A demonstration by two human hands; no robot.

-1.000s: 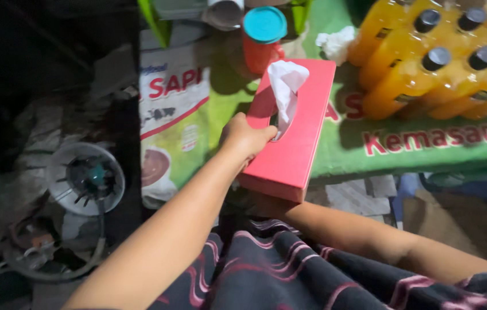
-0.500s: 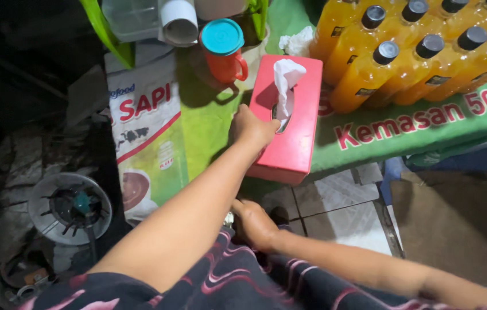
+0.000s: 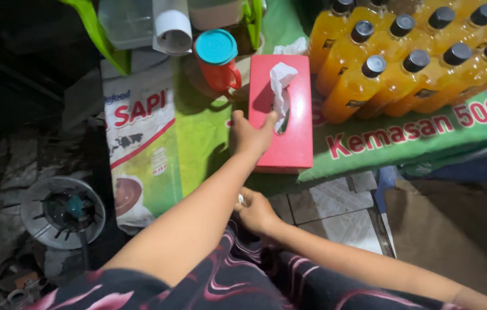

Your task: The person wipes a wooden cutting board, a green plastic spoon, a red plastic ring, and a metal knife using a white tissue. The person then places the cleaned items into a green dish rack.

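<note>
A red tissue box [image 3: 289,129] lies on the green table cover [image 3: 203,132], with a white tissue [image 3: 280,86] sticking up from its slot. My left hand [image 3: 249,135] grips the box's left side, the thumb lying across the top by the slot. My right hand [image 3: 256,211] is low, below the table edge and over my patterned lap. Its fingers are curled around a small white scrap [image 3: 240,199], mostly hidden.
Several orange drink bottles with black caps [image 3: 404,63] stand right of the box. A red mug with a teal lid [image 3: 218,57] stands to its left, a crumpled tissue [image 3: 292,47] behind. A printed sack [image 3: 140,143] hangs at left, above a round metal burner [image 3: 62,212]. The floor is tiled [image 3: 335,212].
The box was tilted in my left hand; now it lies flat on the cover. My right hand has come into view near my lap. The view has shifted.
</note>
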